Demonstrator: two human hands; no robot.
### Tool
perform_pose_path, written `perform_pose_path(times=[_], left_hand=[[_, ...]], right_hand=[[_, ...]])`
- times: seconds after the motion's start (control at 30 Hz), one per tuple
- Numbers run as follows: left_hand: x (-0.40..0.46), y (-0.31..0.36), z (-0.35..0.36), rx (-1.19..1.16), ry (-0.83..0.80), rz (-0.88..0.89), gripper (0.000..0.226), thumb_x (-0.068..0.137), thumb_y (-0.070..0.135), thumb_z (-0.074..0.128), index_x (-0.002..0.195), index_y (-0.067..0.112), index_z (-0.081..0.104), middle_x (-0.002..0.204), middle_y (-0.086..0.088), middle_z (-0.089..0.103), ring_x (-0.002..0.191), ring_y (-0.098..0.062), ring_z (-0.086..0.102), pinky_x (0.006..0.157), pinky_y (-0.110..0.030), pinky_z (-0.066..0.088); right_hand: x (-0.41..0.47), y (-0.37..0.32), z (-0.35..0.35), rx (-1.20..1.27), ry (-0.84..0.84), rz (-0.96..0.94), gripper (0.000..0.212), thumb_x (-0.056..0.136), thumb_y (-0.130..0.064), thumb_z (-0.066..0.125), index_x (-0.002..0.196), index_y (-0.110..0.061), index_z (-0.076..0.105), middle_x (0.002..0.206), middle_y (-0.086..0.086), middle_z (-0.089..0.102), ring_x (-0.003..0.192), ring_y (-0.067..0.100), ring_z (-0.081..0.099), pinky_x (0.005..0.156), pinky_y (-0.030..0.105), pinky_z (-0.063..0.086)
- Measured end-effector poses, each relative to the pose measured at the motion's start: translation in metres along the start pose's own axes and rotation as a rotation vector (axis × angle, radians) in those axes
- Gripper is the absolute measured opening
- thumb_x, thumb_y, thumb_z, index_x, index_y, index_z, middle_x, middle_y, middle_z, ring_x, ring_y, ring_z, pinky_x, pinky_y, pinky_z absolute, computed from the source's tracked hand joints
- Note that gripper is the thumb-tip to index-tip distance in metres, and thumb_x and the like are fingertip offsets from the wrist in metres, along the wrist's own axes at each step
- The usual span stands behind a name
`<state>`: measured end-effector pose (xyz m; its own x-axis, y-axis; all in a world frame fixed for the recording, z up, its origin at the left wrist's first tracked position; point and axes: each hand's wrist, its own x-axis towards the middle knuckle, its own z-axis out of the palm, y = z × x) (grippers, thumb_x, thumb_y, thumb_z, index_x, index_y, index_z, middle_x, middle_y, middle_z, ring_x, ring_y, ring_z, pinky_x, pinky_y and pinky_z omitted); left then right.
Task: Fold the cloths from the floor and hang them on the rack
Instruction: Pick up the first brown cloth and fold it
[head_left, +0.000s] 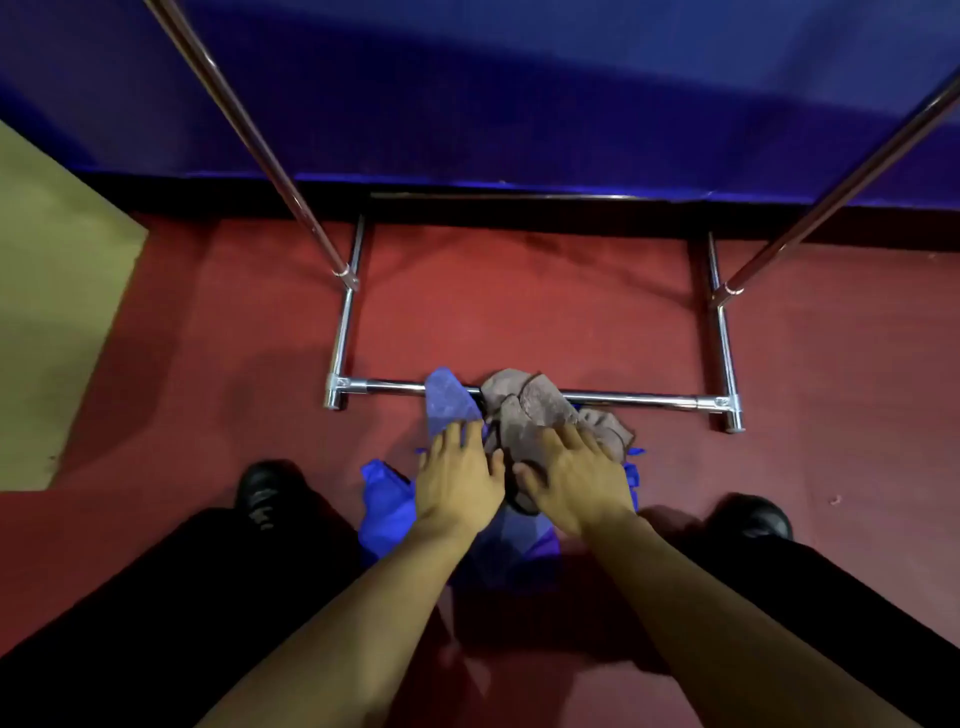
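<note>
Barely begun — cloths lie piled on the floor (519, 291).
Left hand (457, 478) rests flat on blue cloth (447, 400), right hand (576, 478) on grey cloth (530, 405); rack (343, 322) looks bare.

Bare forearms, black trousers (130, 597) and black shoes (262, 488).

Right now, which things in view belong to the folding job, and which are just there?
Job: grey cloth, blue cloths, rack, left hand and right hand resting on the pile.

Just there: red floor, blue wall, black shoes.
</note>
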<state>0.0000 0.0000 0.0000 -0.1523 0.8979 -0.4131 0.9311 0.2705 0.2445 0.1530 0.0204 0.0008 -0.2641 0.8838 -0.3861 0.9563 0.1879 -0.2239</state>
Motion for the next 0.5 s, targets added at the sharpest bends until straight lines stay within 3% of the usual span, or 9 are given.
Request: perform_pose_path(times=[0.17, 0.3, 0.37, 0.5], left_hand=[[0.012, -0.01, 0.034, 0.006, -0.097, -0.006, 0.048, 0.096, 0.029, 0.047, 0.144, 0.022, 0.043, 0.142, -0.005, 0.053, 0.13, -0.025, 0.051, 0.104, -0.038, 0.041], [0.008, -0.01, 0.042, -0.011, -0.124, 0.003, 0.044, 0.097, 0.026, 0.047, 0.14, 0.02, 0.046, 0.135, -0.005, 0.059, 0.125, -0.026, 0.054, 0.102, -0.038, 0.041], [0.006, -0.009, 0.041, -0.016, -0.118, 0.039, 0.044, 0.094, 0.023, 0.048, 0.137, 0.02, 0.048, 0.131, -0.005, 0.061, 0.122, -0.026, 0.055, 0.1, -0.036, 0.041], [-0.007, -0.005, 0.028, -0.035, -0.17, 0.064, 0.057, 0.086, 0.021, 0.053, 0.142, 0.02, 0.043, 0.132, -0.006, 0.057, 0.124, -0.029, 0.051, 0.103, -0.038, 0.039]], right_hand=[[0.018, 0.002, 0.029, 0.044, -0.087, 0.025, 0.059, 0.085, -0.056, 0.059, 0.129, -0.017, 0.048, 0.128, 0.005, 0.053, 0.121, 0.03, 0.052, 0.085, 0.044, 0.055], [0.022, 0.007, 0.034, 0.088, -0.08, 0.071, 0.03, 0.094, -0.029, 0.051, 0.122, -0.018, 0.05, 0.121, 0.006, 0.058, 0.109, 0.034, 0.061, 0.068, 0.038, 0.044], [0.021, 0.005, 0.033, 0.172, -0.039, 0.089, 0.025, 0.093, -0.021, 0.05, 0.118, -0.018, 0.051, 0.116, 0.007, 0.062, 0.099, 0.037, 0.064, 0.065, 0.038, 0.04], [0.007, -0.003, 0.017, 0.343, 0.008, 0.084, 0.045, 0.09, -0.019, 0.052, 0.133, -0.016, 0.039, 0.109, 0.018, 0.066, 0.093, 0.044, 0.064, 0.069, 0.044, 0.046]])
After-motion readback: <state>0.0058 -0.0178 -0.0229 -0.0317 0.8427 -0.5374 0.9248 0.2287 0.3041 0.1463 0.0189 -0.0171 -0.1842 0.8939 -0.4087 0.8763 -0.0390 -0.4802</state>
